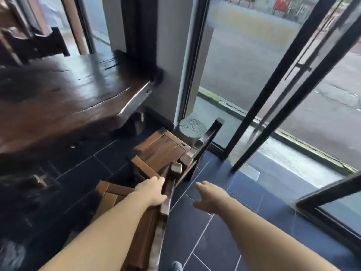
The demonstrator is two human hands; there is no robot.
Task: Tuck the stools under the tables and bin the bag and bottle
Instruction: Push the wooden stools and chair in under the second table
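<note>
Stools stand clear of table, not tucked | left hand clasps near stool's backrest, likely to steer it under | right hand spread, holding nothing | bag, bottle unseen

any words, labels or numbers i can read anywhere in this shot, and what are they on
No text can be read anywhere in this view.
The red banners across the street, seen through the glass: any marks on them are too blurred and small to read.
The wooden table, the two wooden chairs and the round stone block: no label or writing shows.
</note>
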